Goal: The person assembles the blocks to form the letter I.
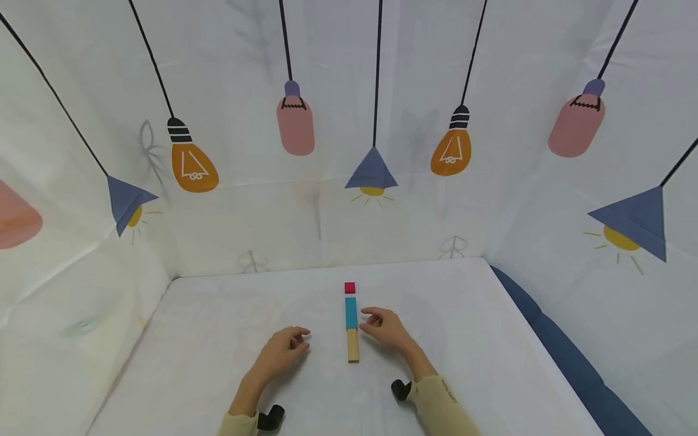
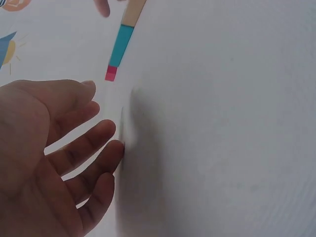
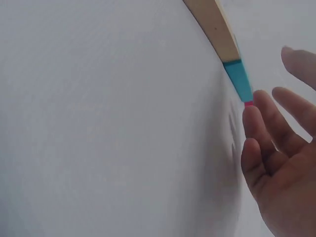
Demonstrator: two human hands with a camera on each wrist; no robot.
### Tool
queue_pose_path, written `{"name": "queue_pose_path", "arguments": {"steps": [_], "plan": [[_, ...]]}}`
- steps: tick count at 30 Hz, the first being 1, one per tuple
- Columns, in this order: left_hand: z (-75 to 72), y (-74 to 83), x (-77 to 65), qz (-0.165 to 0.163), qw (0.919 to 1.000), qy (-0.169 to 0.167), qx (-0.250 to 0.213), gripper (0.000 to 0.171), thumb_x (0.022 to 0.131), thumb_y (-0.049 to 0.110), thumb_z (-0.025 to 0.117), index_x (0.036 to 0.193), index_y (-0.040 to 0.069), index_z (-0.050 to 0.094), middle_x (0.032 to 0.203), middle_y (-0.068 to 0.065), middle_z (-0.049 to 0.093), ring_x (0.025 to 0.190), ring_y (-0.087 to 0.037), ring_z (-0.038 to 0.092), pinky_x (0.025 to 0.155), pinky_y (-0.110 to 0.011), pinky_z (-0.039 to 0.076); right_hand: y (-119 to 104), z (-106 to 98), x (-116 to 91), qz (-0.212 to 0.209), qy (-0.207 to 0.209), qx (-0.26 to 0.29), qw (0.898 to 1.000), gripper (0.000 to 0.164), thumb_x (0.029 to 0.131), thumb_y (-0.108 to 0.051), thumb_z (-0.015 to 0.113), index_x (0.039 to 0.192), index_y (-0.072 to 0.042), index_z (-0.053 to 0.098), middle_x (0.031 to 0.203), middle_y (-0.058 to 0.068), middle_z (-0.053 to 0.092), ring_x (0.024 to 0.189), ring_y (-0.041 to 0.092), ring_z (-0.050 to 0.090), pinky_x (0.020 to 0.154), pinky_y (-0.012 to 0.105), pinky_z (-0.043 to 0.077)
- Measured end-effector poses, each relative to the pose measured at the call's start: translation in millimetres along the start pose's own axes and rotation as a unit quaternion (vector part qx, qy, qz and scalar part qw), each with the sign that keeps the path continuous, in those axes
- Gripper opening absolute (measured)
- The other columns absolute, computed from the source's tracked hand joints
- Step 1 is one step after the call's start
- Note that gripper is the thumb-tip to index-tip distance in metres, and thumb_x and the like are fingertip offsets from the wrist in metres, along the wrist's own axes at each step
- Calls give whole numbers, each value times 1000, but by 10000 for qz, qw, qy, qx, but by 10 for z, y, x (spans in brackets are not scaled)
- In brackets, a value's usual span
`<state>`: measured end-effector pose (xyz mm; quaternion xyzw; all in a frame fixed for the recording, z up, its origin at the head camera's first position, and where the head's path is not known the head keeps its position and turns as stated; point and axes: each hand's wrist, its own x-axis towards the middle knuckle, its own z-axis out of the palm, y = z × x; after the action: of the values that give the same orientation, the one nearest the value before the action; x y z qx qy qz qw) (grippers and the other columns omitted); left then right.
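Note:
A row of blocks lies in the middle of the white table, running away from the person. Nearest is a plain wooden block, with a blue block against its far end. Beyond these, across a small gap, sits a small red block. My right hand is just right of the blue block, fingers loosely bent and holding nothing; in the right wrist view its fingertips overlap the red block. My left hand hovers left of the row, farther off, its fingers relaxed and nothing in them.
The white table reaches back to a white curtain printed with hanging lamps and bulbs. Dark blue padding runs along the table's right edge. Black wrist pieces stick out by both sleeves.

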<state>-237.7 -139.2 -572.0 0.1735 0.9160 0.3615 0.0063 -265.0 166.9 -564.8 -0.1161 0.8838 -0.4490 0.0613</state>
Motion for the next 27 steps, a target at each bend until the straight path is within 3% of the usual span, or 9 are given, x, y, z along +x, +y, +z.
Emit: {"name": "queue_pose_path", "arguments": {"steps": [7,11,17,22,24,27], "plan": [[-182,90,11,-56,9990,325,294,25,90,20,70,113,12,69,92,8,62,77,-8,57,64,-31,46,-77,-161,12,-434,531,-301,9972,34,92,-21,68,122,-4,64,97,2,64,91,20,58,77,37,50],[-321,203,24,-26,9972,416,621,27,89,19,71,115,13,69,95,4,64,83,-15,61,69,-35,48,-149,-250,51,-673,722,-932,9907,37,92,-20,69,125,-4,62,113,10,64,105,26,58,89,44,47],[-535,336,71,206,9890,653,1309,28,88,20,73,114,11,69,98,-2,66,84,-20,62,68,-37,49,-334,-461,58,-867,1198,-2209,9640,44,88,-25,73,127,-8,62,124,13,60,115,31,55,95,50,43],[-698,335,78,388,9759,977,1911,32,85,22,76,113,10,70,100,-5,67,84,-23,64,68,-40,50,-393,-655,24,-1028,1369,-3031,9375,55,85,-28,76,133,-7,58,131,17,56,121,35,51,98,53,40],[-755,313,66,421,9705,1132,2086,33,83,23,77,113,10,70,103,-7,67,85,-26,65,69,-42,51,-390,-722,8,-989,1298,-3290,9301,60,85,-29,76,137,-8,54,136,18,52,125,36,48,101,55,36],[-837,291,35,487,9653,1268,2232,36,82,25,78,114,9,70,107,-11,67,89,-31,65,72,-47,51,-380,-813,-23,-870,1167,-3429,9280,64,86,-28,75,142,-8,49,140,20,48,129,40,43,104,57,30]]}}
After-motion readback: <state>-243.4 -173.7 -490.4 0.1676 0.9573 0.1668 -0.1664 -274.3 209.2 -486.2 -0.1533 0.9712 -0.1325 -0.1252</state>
